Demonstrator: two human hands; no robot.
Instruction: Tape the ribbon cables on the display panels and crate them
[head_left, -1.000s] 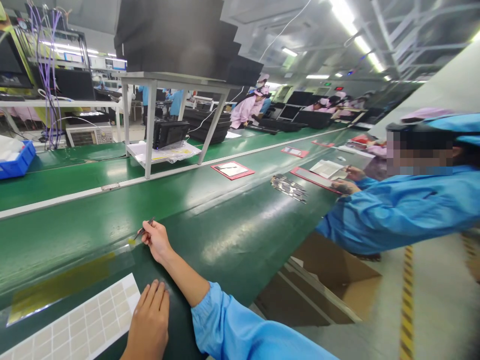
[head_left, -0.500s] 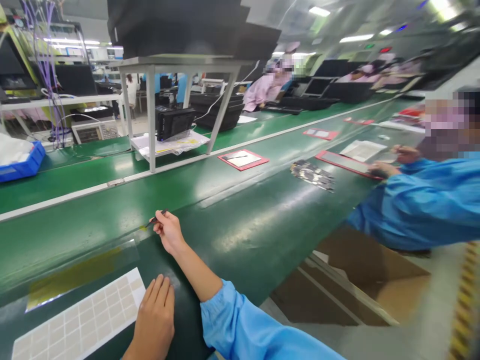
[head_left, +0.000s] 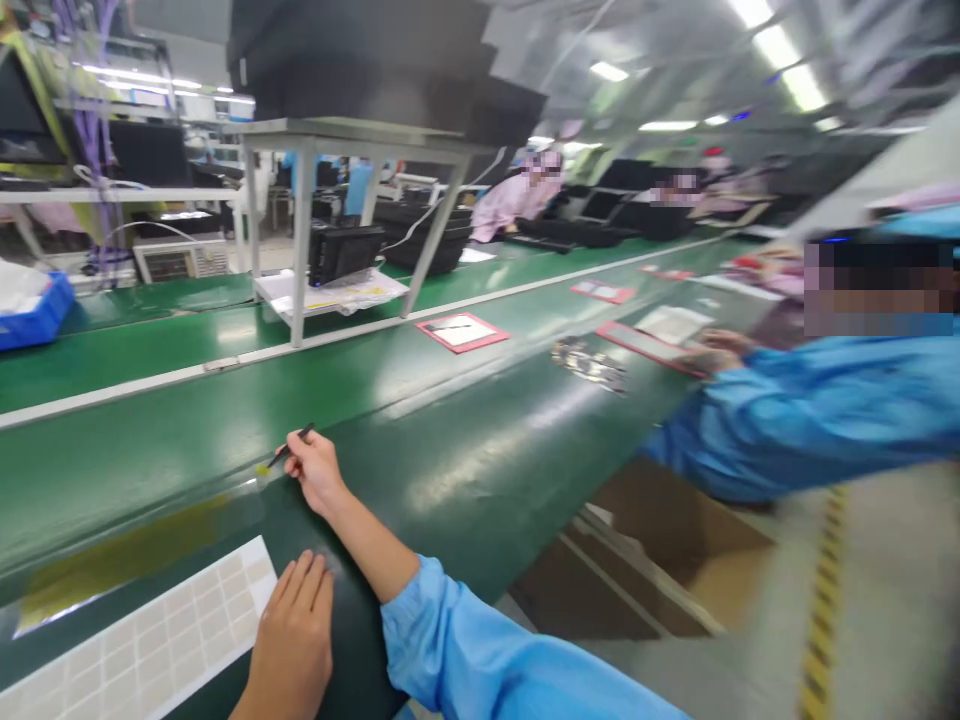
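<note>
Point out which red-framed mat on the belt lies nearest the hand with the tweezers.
The red-framed mat just past the white rack's legs, nearest the right hand; the other mats lie farther down the belt.

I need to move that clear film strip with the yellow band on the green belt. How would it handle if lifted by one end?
The film strip looks thin and lies flat on the belt, so it would probably flop. It seems light and glossy, perhaps clingy. The right hand works its corner with tweezers, which suggests fingers grip it poorly.

bare belt (head_left: 480,450) beyond white rack (head_left: 300,250)
</note>
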